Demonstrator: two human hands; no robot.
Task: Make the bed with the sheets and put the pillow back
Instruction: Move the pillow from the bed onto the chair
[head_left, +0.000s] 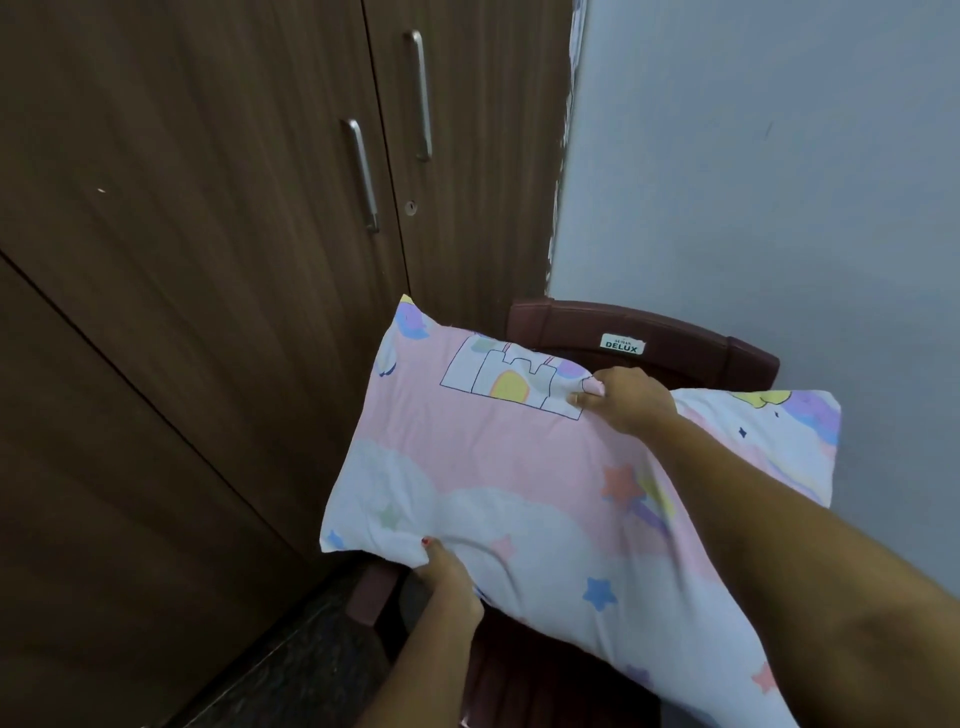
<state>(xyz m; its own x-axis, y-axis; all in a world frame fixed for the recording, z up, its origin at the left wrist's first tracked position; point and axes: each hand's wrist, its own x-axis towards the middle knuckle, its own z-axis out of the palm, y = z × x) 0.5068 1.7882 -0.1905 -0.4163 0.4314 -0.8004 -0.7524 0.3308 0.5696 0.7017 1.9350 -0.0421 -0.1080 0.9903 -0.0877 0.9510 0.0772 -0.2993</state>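
A: Hands?
B: The left hand grips the pillow by its near edge; the right hand pinches its far edge.
A: Where is it?
B: Over one maroon chair, which is mostly hidden; the pillow's near corner is cut off. The wardrobe beside it has two handles.

Wardrobe left, wall right, chair between

The left forearm and the right forearm are both bare as far as they show. The left hand has a thumbnail painted red. The right hand shows short nails, their colour too blurred to tell.
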